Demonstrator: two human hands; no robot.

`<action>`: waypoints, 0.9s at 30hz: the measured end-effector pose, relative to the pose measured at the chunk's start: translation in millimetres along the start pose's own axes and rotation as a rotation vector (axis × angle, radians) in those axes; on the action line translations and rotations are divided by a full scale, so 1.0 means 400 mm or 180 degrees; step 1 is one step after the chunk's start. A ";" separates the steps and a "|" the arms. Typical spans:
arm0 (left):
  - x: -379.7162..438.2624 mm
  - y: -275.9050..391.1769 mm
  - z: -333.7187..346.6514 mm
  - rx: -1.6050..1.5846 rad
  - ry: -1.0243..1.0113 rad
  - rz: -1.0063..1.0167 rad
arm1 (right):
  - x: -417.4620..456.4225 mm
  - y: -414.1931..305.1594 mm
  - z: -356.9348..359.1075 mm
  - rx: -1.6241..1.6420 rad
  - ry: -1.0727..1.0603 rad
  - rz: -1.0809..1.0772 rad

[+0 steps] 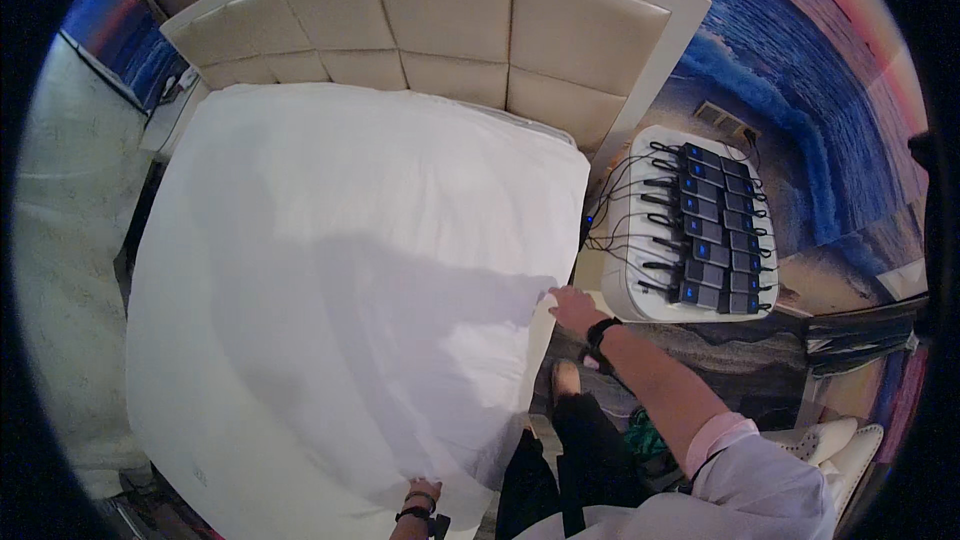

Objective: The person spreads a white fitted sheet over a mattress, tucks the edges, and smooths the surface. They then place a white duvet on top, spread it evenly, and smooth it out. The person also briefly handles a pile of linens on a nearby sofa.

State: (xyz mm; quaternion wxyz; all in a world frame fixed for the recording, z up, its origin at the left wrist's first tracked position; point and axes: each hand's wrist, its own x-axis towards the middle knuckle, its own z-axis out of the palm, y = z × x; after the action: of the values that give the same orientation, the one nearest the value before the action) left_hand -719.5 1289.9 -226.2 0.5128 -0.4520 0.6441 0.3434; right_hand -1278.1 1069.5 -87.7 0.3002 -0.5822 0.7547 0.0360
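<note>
A white sheet (337,240) lies over the mattress of a large bed, with soft wrinkles near its right side. At the mattress's right edge, my right hand (574,309) has its fingers closed on the sheet's edge; a dark band is round the wrist. My left hand (424,491), with bands on its wrist, rests on the sheet near the bottom of the view. Its fingers are partly hidden in the cloth, and whether they grip it is not clear.
A padded beige headboard (450,15) stands at the bed's far end. Right of the bed, a white nightstand (619,285) carries several dark devices (703,231) with cables hanging towards the bed. A white studded chair (855,457) is at lower right, near dark green cloth (645,435).
</note>
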 end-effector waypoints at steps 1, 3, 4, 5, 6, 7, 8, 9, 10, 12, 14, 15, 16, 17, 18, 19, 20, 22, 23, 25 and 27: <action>0.007 0.009 -0.058 -0.0036 0.0197 0.0043 | 0.050 0.055 -0.024 0.0153 0.0155 -0.0011; 0.022 0.032 -0.192 -0.0133 0.0577 0.0109 | 0.165 0.155 -0.071 0.0461 0.0451 -0.0064; 0.020 0.039 -0.249 -0.0216 0.0739 0.0089 | 0.222 0.172 -0.105 0.0547 0.0560 -0.0125; 0.007 0.074 -0.338 -0.0641 0.1179 0.0029 | 0.276 0.201 -0.138 0.0634 0.0654 -0.0143; -0.039 0.146 -0.499 -0.1246 0.1406 -0.0223 | 0.336 0.246 -0.172 0.0874 0.0809 0.0030; -0.055 0.187 -0.614 -0.1398 0.1821 -0.0262 | 0.396 0.261 -0.201 0.1186 0.1005 0.0226; -0.056 0.229 -0.726 -0.1503 0.2222 -0.0229 | 0.469 0.332 -0.208 0.0940 0.1250 0.0211; -0.060 0.265 -0.827 -0.1822 0.2590 -0.0054 | 0.511 0.343 -0.252 0.0743 0.1037 0.0240; -0.044 0.298 -0.931 -0.1703 0.2969 0.0116 | 0.566 0.340 -0.292 0.0904 0.1069 0.0524; -0.019 0.378 -1.137 -0.1860 0.3607 0.0864 | 0.628 0.369 -0.329 0.0733 0.1623 0.0359; 0.033 0.460 -1.349 -0.1372 0.3877 0.1214 | 0.682 0.415 -0.351 0.0577 0.1737 0.0381; 0.043 0.496 -1.449 -0.1212 0.4121 0.1662 | 0.703 0.425 -0.360 0.0508 0.1779 0.0363; 0.087 0.507 -1.529 -0.0972 0.4341 0.1842 | 0.723 0.425 -0.369 0.0520 0.1625 0.0350; 0.114 0.528 -1.606 -0.0687 0.4449 0.1896 | 0.731 0.428 -0.375 0.0467 0.1502 0.0264; 0.130 0.556 -1.690 -0.0399 0.4390 0.1707 | 0.736 0.429 -0.391 0.0411 0.1385 0.0176; 0.141 0.590 -1.773 -0.0104 0.4322 0.1558 | 0.735 0.439 -0.406 0.0352 0.1285 0.0116; 0.152 0.622 -1.842 0.0083 0.4106 0.1282 | 0.739 0.445 -0.422 0.0457 0.1030 0.0090; 0.174 0.684 -1.952 0.0193 0.3763 0.0947 | 0.737 0.464 -0.446 0.0650 0.0530 0.0062; 0.183 0.715 -2.001 0.0127 0.3646 0.0885 | 0.734 0.472 -0.454 0.0621 0.0608 -0.0120; 0.180 0.774 -2.088 0.0203 0.3362 0.0816 | 0.709 0.479 -0.457 0.0568 0.0756 -0.0450; 0.199 0.800 -2.134 0.0372 0.3153 0.0783 | 0.680 0.471 -0.463 0.0759 0.0456 -0.0859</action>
State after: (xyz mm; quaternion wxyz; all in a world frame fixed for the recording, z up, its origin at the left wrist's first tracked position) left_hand -1322.7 612.2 -106.7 0.1263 -0.4519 0.8763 0.1093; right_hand -1562.5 821.5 -126.8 0.3148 -0.6395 0.6881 -0.1357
